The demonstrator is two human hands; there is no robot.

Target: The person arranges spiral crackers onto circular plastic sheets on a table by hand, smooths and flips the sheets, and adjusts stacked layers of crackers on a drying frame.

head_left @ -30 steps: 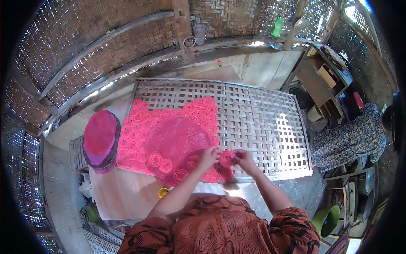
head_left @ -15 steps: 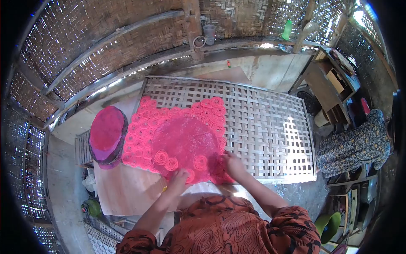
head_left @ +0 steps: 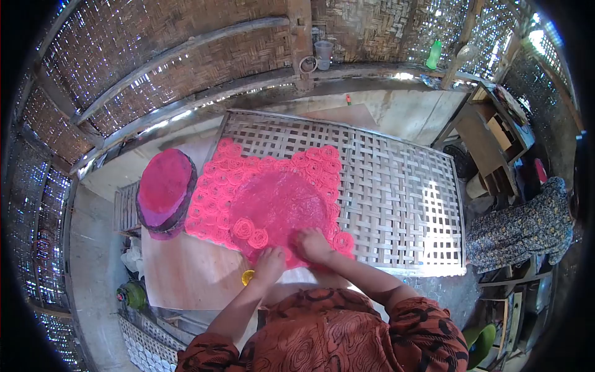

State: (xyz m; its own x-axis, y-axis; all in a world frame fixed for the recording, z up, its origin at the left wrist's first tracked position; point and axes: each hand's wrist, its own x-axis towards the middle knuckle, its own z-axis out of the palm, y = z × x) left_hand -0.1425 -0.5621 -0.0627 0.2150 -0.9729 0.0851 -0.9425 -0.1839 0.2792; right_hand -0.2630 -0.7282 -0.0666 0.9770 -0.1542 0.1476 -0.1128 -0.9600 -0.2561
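Note:
A round, flat pink disc (head_left: 282,201) lies over rows of coral-pink lacy rosettes (head_left: 214,189) on a woven bamboo tray (head_left: 396,204). Two loose rosettes (head_left: 251,234) sit on the disc's near left part. Curled fingers of my left hand (head_left: 270,265) rest at the disc's near edge, beside a partly covered rosette; what they hold is hidden. My right hand (head_left: 313,247) is closed over the near right part of the disc, on a rosette mostly covered by the fingers. Right of that hand, one rosette (head_left: 343,240) lies at the end of the rows.
A stack of pink round discs (head_left: 164,192) stands left of the tray on a wooden board (head_left: 186,273). Something yellow (head_left: 248,277) is beside my left wrist. At the right, a person in a patterned top (head_left: 524,217) is near a wooden cabinet (head_left: 486,139).
My right hand has moved left from the tray's rosette rows onto the disc, over a rosette there. A rosette now shows where it was. My left hand stays near the disc's edge.

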